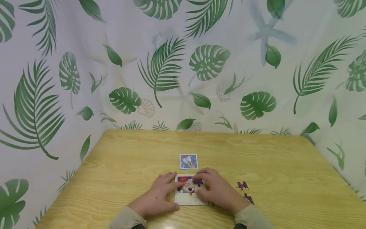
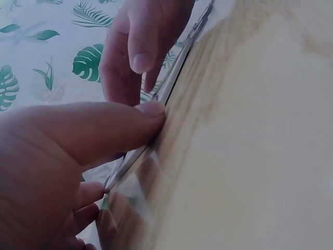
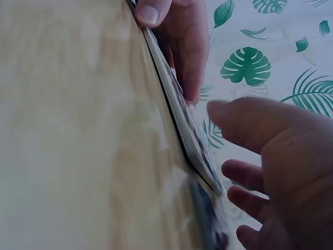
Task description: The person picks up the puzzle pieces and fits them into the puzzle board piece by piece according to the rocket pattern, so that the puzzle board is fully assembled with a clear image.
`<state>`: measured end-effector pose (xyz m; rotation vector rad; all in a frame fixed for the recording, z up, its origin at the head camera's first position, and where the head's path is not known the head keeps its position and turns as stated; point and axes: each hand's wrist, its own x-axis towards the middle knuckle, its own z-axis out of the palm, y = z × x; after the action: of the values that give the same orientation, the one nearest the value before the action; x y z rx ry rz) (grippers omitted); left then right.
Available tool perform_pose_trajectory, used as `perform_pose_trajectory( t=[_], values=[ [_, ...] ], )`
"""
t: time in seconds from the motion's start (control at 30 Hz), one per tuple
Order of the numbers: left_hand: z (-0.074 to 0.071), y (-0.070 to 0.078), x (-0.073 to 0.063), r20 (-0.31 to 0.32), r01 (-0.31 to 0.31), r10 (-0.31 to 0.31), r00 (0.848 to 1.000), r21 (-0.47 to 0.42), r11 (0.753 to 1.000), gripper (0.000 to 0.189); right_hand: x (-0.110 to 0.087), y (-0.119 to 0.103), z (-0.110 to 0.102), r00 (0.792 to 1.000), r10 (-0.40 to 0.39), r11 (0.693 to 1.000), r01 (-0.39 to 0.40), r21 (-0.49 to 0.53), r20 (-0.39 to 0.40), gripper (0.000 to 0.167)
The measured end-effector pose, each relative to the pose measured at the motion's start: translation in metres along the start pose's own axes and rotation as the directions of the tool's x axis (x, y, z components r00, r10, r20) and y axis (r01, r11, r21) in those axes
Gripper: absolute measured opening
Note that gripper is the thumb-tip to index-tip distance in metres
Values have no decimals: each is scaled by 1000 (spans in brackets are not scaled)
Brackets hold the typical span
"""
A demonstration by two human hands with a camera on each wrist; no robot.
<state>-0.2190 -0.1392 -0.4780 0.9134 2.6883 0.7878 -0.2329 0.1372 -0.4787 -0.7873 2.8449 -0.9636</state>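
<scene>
A jigsaw puzzle board (image 1: 188,200) with a white frame lies flat on the table, its upper part filled with a picture of a white cartoon face. My left hand (image 1: 158,195) rests along the board's left side. Its thumb touches the lower-left corner, and its index finger reaches onto the picture. Over the right side is my right hand (image 1: 218,190), fingers apart. By its fingertips lies a dark purple puzzle piece (image 1: 199,182), partly covered. In the right wrist view, the right thumb (image 3: 234,120) stands off the board's edge (image 3: 179,117).
Behind the board lies a small picture card (image 1: 188,161). To the right are a red and purple puzzle piece (image 1: 242,185) and another purple piece (image 1: 248,198). Something partly hidden lies under the right hand. A leaf-print curtain (image 1: 177,95) hangs behind the table (image 1: 137,149).
</scene>
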Motion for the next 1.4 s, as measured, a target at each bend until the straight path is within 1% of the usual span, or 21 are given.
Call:
perform_pose_trajectory(
  t=[0.07,0.2,0.33,0.47,0.53,0.63,0.73,0.9,1.0,1.1,1.2,1.4],
  values=[
    [1,0,0,-4,5,-5,1000,0,1000,75,-2,6,-7,1000,7,1000,-7,12,-1,40],
    [2,1,0,-9,7,-7,1000,-12,1000,73,-13,20,-32,999,35,999,-34,36,-9,42],
    [1,1,0,-9,11,-11,1000,-23,1000,72,-33,43,-59,998,56,998,-55,20,-31,47],
    [1,0,-1,4,26,-26,1000,-30,999,73,-58,69,-79,994,87,996,-86,28,-61,50],
    [1,0,-1,10,32,-31,999,-32,999,73,-69,79,-86,990,120,992,-118,40,-69,48],
    [3,1,1,20,28,-28,999,-27,999,72,-85,94,-89,983,166,985,-162,63,-78,45],
    [4,0,1,20,23,-23,1000,-16,1000,71,-92,102,-87,982,168,985,-164,57,-86,44],
    [5,0,0,11,18,-18,1000,17,1000,72,-91,106,-82,988,111,993,-114,-20,-106,37],
    [3,-1,-2,4,4,-4,1000,17,1000,72,-88,103,-83,989,96,993,-102,-52,-110,30],
    [1,-2,-2,1,-12,12,1000,-1,1000,73,-87,100,-84,988,103,993,-109,-52,-114,27],
    [1,-2,-1,0,-17,17,1000,-17,1000,72,-85,99,-85,986,110,992,-116,-47,-124,23],
    [1,-4,-1,15,9,-9,1000,-22,1000,71,-83,97,-79,981,132,989,-141,-52,-142,18]
  ],
)
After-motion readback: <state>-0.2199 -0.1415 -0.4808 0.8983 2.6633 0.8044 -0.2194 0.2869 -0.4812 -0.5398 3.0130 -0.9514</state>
